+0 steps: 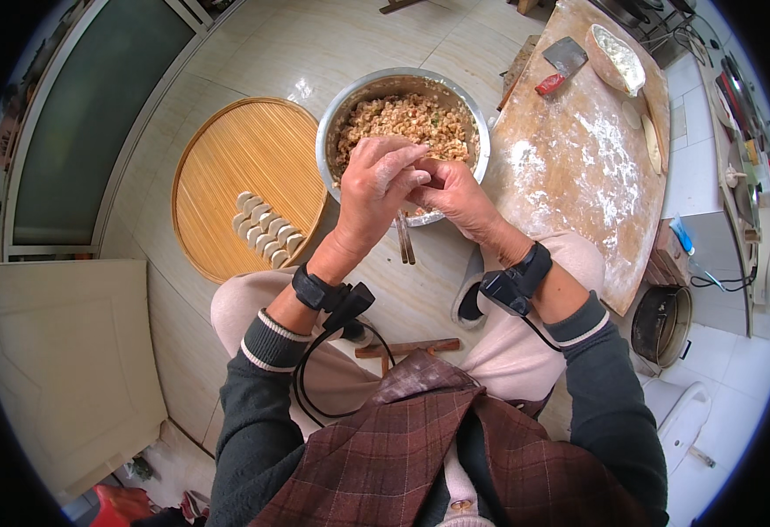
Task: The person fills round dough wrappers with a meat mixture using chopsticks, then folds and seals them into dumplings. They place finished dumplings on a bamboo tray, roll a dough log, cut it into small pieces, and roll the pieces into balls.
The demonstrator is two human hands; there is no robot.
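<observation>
Both hands meet over the near rim of a metal bowl point(484, 141) holding chopped filling point(401, 115). My left hand point(382, 174), dusted with flour, has its fingers bent against those of my right hand point(451, 194). Whatever lies between the fingers is hidden, so I cannot tell what either hand holds. A pair of chopsticks point(405, 247) sticks out of the bowl just below the hands. To the left, a round tray of thin slats point(247, 145) bears rows of white dumplings point(266, 227).
On the right, a floured wooden board point(556, 197) carries a scraper with a red handle point(563, 62), a bowl of flour point(614, 59) and flat pieces of dough point(652, 145). A round metal pan point(661, 326) stands below it. Cables hang from both wrist straps.
</observation>
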